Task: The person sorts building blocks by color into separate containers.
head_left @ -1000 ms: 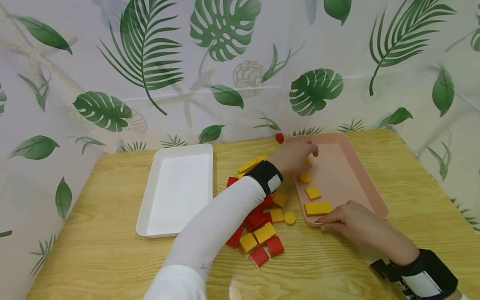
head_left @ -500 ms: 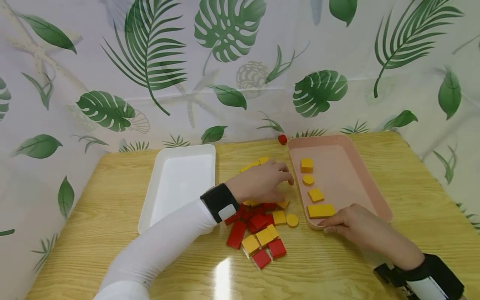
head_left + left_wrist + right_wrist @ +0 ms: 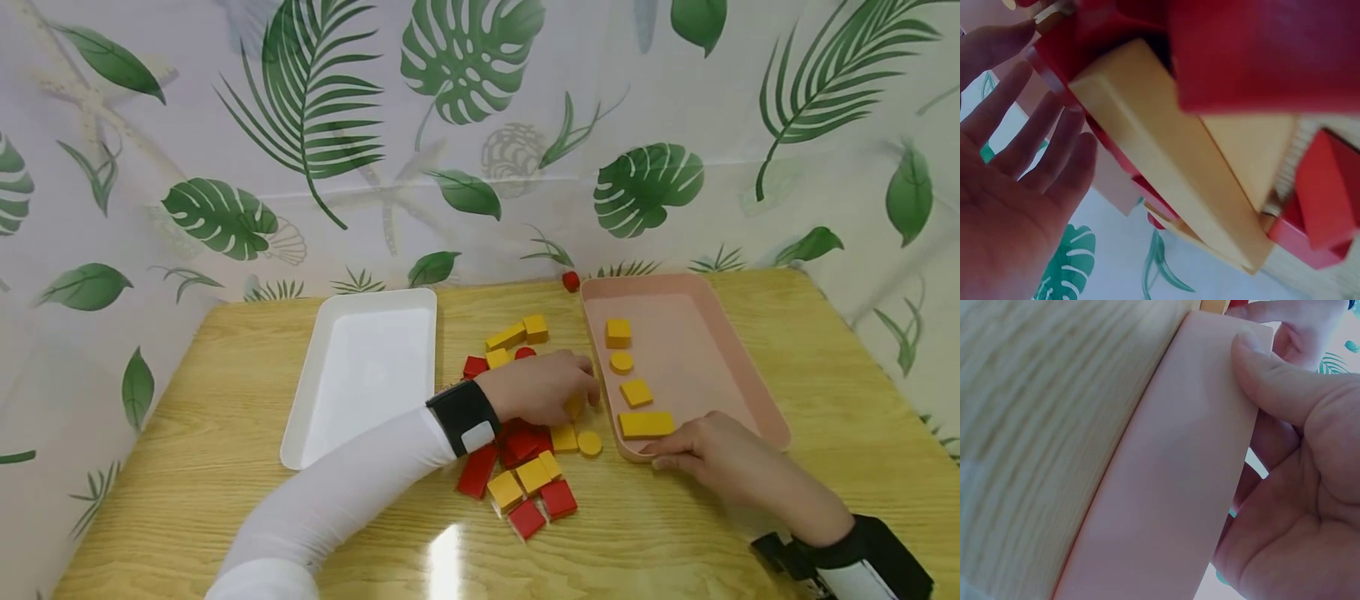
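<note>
With four yellow blocks point(image 3: 636, 392) in the pink tray point(image 3: 690, 358) your right hand point(image 3: 727, 454) pinches, your left hand point(image 3: 538, 387), fingers loosely spread, reaches over the remaining red-and-yellow pile point(image 3: 517, 446) on the table point(image 3: 637, 533).

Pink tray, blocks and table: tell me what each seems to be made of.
Pink tray: probably plastic, smooth and fairly matte, judging by its even colour and rounded corners.
Blocks: painted wood or plastic, I can't tell which; their smooth, solid colours show no grain.
Table: wood or a wood-look surface, slightly glossy; grain lines and a bright glare show.
</note>
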### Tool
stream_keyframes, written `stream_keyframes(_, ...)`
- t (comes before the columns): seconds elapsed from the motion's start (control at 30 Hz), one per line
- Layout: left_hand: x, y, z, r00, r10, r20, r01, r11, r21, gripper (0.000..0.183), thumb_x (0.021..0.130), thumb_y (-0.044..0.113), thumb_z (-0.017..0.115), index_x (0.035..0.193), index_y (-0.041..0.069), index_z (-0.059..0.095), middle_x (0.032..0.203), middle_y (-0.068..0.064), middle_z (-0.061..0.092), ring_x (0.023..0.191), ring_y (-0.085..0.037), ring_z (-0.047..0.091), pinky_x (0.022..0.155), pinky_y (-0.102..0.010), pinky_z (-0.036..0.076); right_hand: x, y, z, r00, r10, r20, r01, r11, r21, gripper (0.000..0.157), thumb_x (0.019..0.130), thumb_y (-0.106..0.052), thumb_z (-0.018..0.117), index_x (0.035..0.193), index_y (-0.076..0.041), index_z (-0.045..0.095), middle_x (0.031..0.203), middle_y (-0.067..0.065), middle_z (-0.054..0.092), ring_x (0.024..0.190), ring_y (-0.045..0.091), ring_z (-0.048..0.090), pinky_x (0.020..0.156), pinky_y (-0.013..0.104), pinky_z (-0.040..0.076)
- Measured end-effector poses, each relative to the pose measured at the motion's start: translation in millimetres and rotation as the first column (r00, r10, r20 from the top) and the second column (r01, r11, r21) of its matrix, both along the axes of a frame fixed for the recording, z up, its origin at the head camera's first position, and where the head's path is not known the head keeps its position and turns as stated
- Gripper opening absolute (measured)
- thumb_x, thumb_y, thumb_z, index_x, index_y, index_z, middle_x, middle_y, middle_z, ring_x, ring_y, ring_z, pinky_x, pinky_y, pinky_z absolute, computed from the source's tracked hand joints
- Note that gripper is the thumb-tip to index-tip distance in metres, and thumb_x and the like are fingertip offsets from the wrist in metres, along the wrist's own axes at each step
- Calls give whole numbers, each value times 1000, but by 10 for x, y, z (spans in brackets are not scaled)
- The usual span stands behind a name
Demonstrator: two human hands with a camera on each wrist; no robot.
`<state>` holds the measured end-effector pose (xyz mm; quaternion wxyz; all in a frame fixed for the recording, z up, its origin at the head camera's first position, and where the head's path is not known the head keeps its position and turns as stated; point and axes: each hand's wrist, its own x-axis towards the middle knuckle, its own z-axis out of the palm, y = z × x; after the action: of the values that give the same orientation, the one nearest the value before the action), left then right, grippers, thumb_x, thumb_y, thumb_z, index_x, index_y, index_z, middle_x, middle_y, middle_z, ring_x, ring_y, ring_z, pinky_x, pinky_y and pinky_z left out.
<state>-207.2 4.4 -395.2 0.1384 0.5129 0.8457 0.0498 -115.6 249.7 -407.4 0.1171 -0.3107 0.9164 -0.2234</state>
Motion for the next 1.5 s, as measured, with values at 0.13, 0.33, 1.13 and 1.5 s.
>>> stream_keyframes(0.13,6,52,-21,999,-1,41,2,999,-39,30,84,15,62,113,24,63,110,8,51,95,-8,43,83,-15,35,1,0,-14,999,11,-37,-11,1000,-2,19,84,-32,61,99,-26,72,89,-13,66,80,2,59,67,27,48)
stream_keyframes(0.33,20,104,-17,999,-11,30,13,999,-52,23,87,14,60,109,19,65,105,7,52,90,-6,47,83,-13,35,-5,8,-17,998,16,-62,-16,1000,5,18,84,-33,61,97,-27,72,87,-14,66,78,2,60,66,27,49)
stream_keyframes(1.13,-152,841,316,993,-28,-117,41,993,113,28,89,22,57,117,18,65,108,7,56,95,-4,49,82,-6,30,1,-13,-17,995,44,-84,-44,999,0,19,85,-34,59,97,-26,72,85,-17,65,73,-2,56,63,25,47)
stream_keyframes(1.5,-91,1270,10,996,19,-84,-14,999,49,16,92,18,54,92,23,68,85,9,52,76,-5,46,66,-13,32,16,-11,-22,998,1,-61,-1,1000,3,20,83,-34,61,98,-27,72,89,-16,65,72,-2,55,63,24,47)
